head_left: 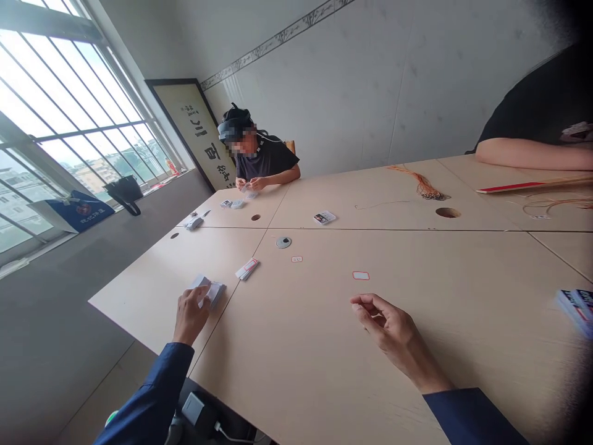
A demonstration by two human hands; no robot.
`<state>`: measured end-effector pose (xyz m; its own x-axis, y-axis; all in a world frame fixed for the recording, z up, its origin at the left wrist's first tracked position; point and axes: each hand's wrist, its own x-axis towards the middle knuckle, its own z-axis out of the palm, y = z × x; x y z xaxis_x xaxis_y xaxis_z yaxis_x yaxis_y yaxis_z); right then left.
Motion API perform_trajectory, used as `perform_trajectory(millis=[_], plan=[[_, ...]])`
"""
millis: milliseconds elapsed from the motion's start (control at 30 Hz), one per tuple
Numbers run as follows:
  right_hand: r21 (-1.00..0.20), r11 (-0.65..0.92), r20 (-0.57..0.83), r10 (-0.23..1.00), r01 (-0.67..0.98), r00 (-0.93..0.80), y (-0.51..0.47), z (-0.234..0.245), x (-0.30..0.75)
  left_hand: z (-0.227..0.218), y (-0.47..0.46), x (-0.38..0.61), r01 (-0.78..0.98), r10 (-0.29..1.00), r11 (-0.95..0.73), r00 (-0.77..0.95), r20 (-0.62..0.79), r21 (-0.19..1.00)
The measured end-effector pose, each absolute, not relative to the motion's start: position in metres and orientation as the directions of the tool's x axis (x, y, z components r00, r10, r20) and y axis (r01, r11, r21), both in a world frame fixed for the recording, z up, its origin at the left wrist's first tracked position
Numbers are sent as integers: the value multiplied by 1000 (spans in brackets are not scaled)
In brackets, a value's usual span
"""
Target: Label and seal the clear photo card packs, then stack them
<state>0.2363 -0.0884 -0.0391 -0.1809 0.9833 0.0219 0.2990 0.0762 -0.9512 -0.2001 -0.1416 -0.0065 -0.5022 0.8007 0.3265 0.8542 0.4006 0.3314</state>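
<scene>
My left hand [191, 314] rests on a small stack of white cards [210, 289] near the table's left edge, fingers bent over the stack. My right hand [388, 327] hovers over the tan table [324, 346] with fingers loosely curled and nothing visible in them. A small red-bordered label [361, 275] lies just beyond my right hand. Another small pile of cards [247, 269] lies a little past the white stack.
A person sits at the far end handling small items [250, 184]. Another person's arm [532, 153] rests at the right. Orange cords [424, 185], a cable hole [448, 212], a grey grommet cap [283, 242], a card packet [324, 217] and blue packets [579, 306] lie about.
</scene>
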Motion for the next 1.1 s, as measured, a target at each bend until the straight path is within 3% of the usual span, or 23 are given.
perform_trajectory(millis=[433, 567, 767, 900, 1100], plan=[[-955, 74, 19, 982, 288, -187, -88, -36, 236, -11, -141, -204, 869, 860, 422, -474, 190, 258], [-959, 98, 44, 978, 265, -202, -88, -34, 237, -1, -138, -196, 890, 845, 362, -439, 305, 276], [-960, 127, 69, 971, 248, -228, -89, -31, 237, 22, -114, -145, 901, 680, 205, -412, 606, 383], [-965, 119, 63, 971, 235, -231, -89, -27, 237, 18, -82, -105, 910, 725, 64, -324, 607, 410], [-974, 105, 54, 968, 200, -244, -87, -28, 236, -11, -41, -60, 885, 839, -51, -213, 501, 462]])
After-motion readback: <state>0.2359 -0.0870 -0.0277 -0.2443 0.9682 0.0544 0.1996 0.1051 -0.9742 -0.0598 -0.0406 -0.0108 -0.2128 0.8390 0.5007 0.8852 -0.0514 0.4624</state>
